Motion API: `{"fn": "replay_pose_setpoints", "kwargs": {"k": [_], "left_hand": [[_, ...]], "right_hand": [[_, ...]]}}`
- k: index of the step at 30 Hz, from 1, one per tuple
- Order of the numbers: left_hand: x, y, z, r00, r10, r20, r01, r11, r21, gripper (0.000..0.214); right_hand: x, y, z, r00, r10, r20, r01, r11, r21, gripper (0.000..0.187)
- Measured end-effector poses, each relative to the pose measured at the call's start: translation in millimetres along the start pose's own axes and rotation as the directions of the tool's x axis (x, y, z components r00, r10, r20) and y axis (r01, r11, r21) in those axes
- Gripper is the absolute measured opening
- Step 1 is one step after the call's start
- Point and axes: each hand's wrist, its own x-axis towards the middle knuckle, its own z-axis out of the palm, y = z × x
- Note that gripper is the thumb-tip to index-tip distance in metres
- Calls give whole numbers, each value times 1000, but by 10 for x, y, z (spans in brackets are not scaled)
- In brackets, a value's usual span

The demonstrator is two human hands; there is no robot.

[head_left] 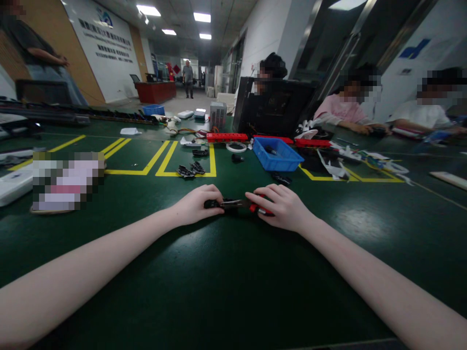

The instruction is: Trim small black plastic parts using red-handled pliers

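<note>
Head view: the left hand (197,205) has its fingers closed on a small black part (211,204). The right hand (283,208) grips a red-handled tool (260,209). Both rest mid-bench (233,291), with open surface toward the near edge and a blue tray (279,154) behind.

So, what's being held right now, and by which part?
Left hand pinches the small black part by its left end; right hand holds a plier-like tool by its red handles.
</note>
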Motion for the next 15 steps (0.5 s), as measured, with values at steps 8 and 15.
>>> {"fn": "replay_pose_setpoints", "kwargs": {"k": [8, 15], "left_hand": [[-17, 8, 13, 1000, 17, -7, -17, 999, 29, 6], [-12, 26, -2, 1000, 24, -8, -24, 999, 23, 6]], "right_hand": [[20, -29, 0, 998, 61, 2, -61, 994, 89, 43], [28, -43, -19, 999, 21, -25, -22, 999, -30, 43]]}}
